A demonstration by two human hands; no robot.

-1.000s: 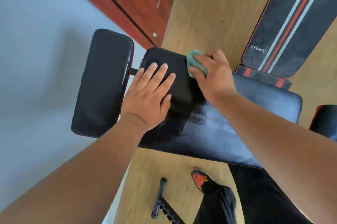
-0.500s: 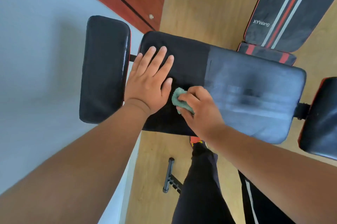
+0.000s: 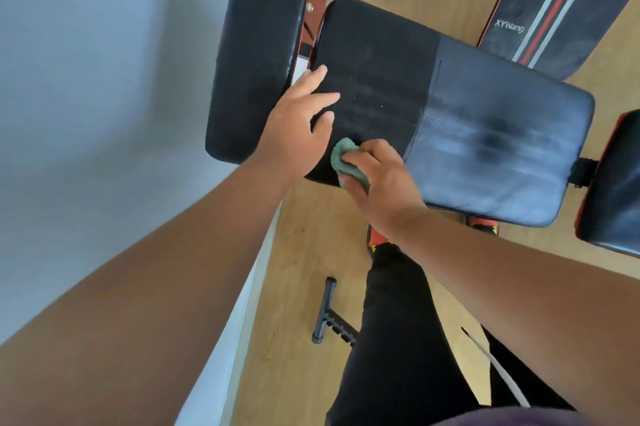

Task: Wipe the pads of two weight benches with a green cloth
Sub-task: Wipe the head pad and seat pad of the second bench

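A person's right hand [image 3: 379, 183] pinches a bunched green cloth [image 3: 346, 165] against the near edge of a black bench pad [image 3: 450, 113]. Just left, the left hand [image 3: 298, 127] rests spread on the pad. A second bench pad, striped [image 3: 554, 2], lies far right.

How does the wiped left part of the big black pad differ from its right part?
The left part looks deep matte black; the right part looks greyish, with pale streaks and a dark smudge. The green cloth, held in the right hand, sits at the left part's near edge, where the left hand also rests; nothing touches the right part. Both belong to one continuous pad.
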